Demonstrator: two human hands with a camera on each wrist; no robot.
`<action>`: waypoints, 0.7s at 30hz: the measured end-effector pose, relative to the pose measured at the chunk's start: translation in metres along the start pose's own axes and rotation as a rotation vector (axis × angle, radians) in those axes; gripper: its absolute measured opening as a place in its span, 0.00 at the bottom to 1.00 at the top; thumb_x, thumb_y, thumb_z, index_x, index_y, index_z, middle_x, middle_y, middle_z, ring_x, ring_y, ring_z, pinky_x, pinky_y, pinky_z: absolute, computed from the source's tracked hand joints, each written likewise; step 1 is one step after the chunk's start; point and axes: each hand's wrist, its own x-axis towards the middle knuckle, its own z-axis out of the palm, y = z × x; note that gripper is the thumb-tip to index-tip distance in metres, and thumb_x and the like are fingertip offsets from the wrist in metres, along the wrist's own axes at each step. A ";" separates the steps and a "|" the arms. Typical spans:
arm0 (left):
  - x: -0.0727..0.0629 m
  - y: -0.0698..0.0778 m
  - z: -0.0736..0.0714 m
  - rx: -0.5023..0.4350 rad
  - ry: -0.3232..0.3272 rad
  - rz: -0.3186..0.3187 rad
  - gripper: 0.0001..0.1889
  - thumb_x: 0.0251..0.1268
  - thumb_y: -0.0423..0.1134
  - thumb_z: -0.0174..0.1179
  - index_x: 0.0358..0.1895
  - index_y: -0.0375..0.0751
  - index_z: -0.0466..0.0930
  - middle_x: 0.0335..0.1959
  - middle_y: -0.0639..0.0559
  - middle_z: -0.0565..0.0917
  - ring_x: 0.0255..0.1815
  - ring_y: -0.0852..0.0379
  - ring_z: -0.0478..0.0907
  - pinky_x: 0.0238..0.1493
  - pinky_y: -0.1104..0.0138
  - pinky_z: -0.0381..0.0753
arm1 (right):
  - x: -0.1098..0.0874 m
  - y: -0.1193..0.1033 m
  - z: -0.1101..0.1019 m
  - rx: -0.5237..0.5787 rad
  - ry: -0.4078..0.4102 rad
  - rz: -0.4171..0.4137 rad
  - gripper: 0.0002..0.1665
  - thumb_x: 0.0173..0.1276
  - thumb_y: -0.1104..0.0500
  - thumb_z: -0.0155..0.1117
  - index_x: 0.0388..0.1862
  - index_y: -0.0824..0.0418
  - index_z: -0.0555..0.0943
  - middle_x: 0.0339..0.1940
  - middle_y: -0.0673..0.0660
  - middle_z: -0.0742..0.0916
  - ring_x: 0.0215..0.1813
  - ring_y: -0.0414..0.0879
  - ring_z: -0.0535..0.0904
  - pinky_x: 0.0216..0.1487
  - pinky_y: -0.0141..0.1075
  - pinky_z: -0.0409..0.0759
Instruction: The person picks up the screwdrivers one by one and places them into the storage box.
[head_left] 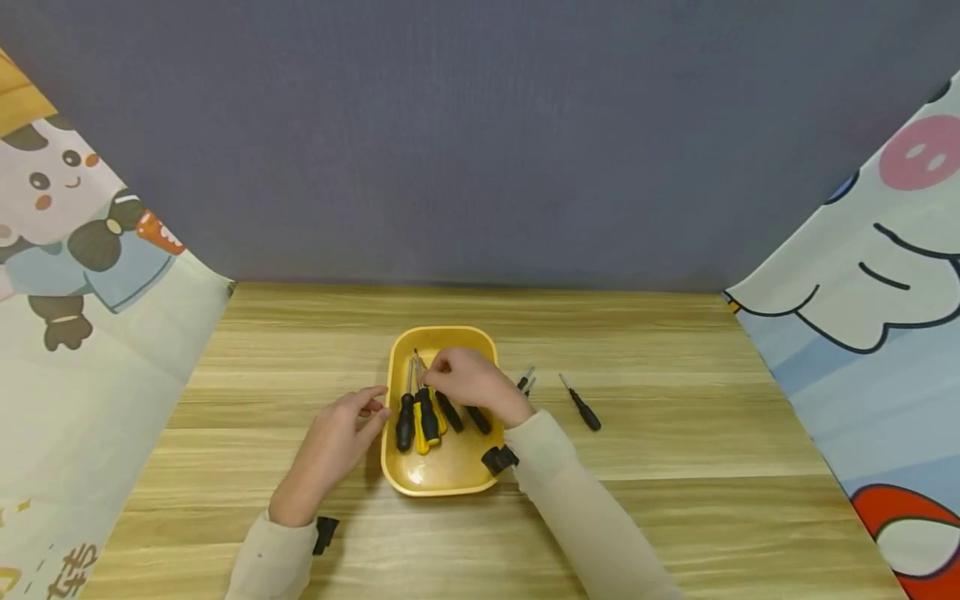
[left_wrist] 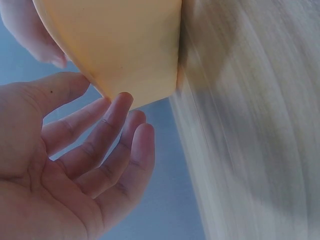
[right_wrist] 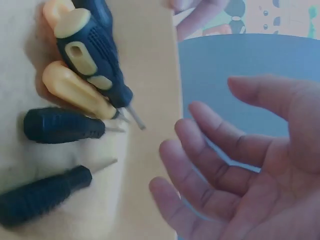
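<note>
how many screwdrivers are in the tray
6 visible in the tray, left to right: leftmost black, first yellow, black-and-yellow, second yellow, middle black, rightmost black. The right hand may hide more.

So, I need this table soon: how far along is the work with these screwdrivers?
Filling the tray looks well along: several screwdrivers already lie in the yellow tray. In hand: nothing visible; the right hand is over the tray, the left hand at its left rim. Probably left: the black screwdriver on the table and the partly hidden tools beside the tray.
</note>
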 end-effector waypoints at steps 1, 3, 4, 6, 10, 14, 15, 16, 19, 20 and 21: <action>0.000 0.000 0.000 0.001 0.001 -0.002 0.20 0.70 0.37 0.64 0.62 0.35 0.79 0.41 0.48 0.85 0.42 0.48 0.85 0.44 0.54 0.86 | -0.003 0.000 -0.003 0.002 0.012 -0.018 0.15 0.75 0.49 0.60 0.37 0.58 0.84 0.25 0.49 0.81 0.22 0.40 0.71 0.23 0.34 0.72; 0.000 0.000 0.001 0.005 0.001 -0.008 0.20 0.70 0.38 0.65 0.62 0.36 0.79 0.41 0.48 0.85 0.42 0.48 0.85 0.44 0.54 0.86 | -0.011 0.003 -0.008 0.004 0.038 -0.058 0.13 0.75 0.48 0.60 0.42 0.55 0.86 0.34 0.48 0.85 0.29 0.41 0.76 0.29 0.36 0.77; -0.001 0.000 0.001 0.008 0.001 -0.010 0.20 0.70 0.38 0.64 0.62 0.36 0.78 0.41 0.48 0.85 0.42 0.48 0.85 0.44 0.54 0.86 | -0.014 0.006 -0.010 0.007 0.055 -0.075 0.13 0.75 0.48 0.61 0.44 0.53 0.86 0.37 0.47 0.86 0.32 0.40 0.78 0.33 0.36 0.79; 0.000 -0.001 0.001 0.012 0.001 -0.016 0.21 0.70 0.38 0.65 0.62 0.36 0.78 0.42 0.48 0.85 0.42 0.48 0.85 0.44 0.54 0.86 | -0.022 0.012 -0.014 0.011 0.092 -0.109 0.11 0.75 0.49 0.62 0.44 0.52 0.86 0.38 0.45 0.86 0.36 0.40 0.80 0.37 0.37 0.80; 0.000 -0.001 0.001 0.014 0.000 -0.011 0.21 0.70 0.38 0.64 0.63 0.36 0.78 0.42 0.47 0.85 0.42 0.48 0.85 0.44 0.54 0.86 | -0.037 0.028 -0.024 0.051 0.147 -0.151 0.09 0.74 0.51 0.64 0.43 0.53 0.86 0.37 0.43 0.85 0.38 0.41 0.80 0.41 0.37 0.81; 0.001 -0.001 0.001 0.011 -0.001 -0.012 0.21 0.70 0.38 0.64 0.63 0.36 0.78 0.42 0.47 0.85 0.42 0.48 0.84 0.44 0.54 0.86 | -0.053 0.048 -0.034 0.059 0.187 -0.156 0.09 0.74 0.53 0.65 0.45 0.54 0.86 0.38 0.44 0.85 0.40 0.41 0.80 0.42 0.40 0.81; 0.001 -0.001 0.002 0.011 -0.002 -0.013 0.21 0.70 0.38 0.64 0.63 0.37 0.78 0.42 0.48 0.85 0.42 0.48 0.84 0.44 0.54 0.86 | -0.057 0.054 -0.036 0.055 0.200 -0.152 0.09 0.73 0.53 0.65 0.45 0.54 0.86 0.39 0.45 0.85 0.40 0.41 0.80 0.43 0.40 0.81; 0.001 -0.001 0.002 0.011 -0.003 -0.015 0.21 0.70 0.38 0.64 0.63 0.37 0.78 0.42 0.48 0.85 0.42 0.48 0.84 0.44 0.54 0.86 | -0.061 0.059 -0.039 0.053 0.214 -0.149 0.09 0.73 0.53 0.65 0.46 0.55 0.86 0.39 0.45 0.86 0.40 0.42 0.80 0.43 0.40 0.82; 0.001 -0.001 0.002 0.013 -0.009 -0.018 0.21 0.70 0.39 0.64 0.63 0.37 0.78 0.42 0.48 0.85 0.43 0.48 0.84 0.44 0.55 0.86 | -0.073 0.079 -0.045 0.035 0.267 -0.122 0.09 0.73 0.53 0.66 0.45 0.55 0.86 0.39 0.46 0.86 0.40 0.42 0.81 0.43 0.41 0.82; 0.001 -0.002 0.002 0.013 -0.010 -0.019 0.21 0.70 0.39 0.64 0.63 0.37 0.78 0.42 0.48 0.85 0.43 0.48 0.84 0.44 0.55 0.86 | -0.077 0.085 -0.047 0.026 0.284 -0.113 0.09 0.73 0.54 0.66 0.45 0.56 0.86 0.39 0.47 0.86 0.40 0.43 0.81 0.44 0.41 0.82; 0.001 -0.002 0.001 0.013 -0.011 -0.021 0.21 0.70 0.38 0.64 0.63 0.37 0.78 0.42 0.48 0.85 0.43 0.48 0.84 0.44 0.54 0.86 | -0.081 0.091 -0.049 0.017 0.300 -0.094 0.09 0.72 0.53 0.66 0.44 0.56 0.86 0.39 0.47 0.86 0.40 0.43 0.81 0.43 0.41 0.81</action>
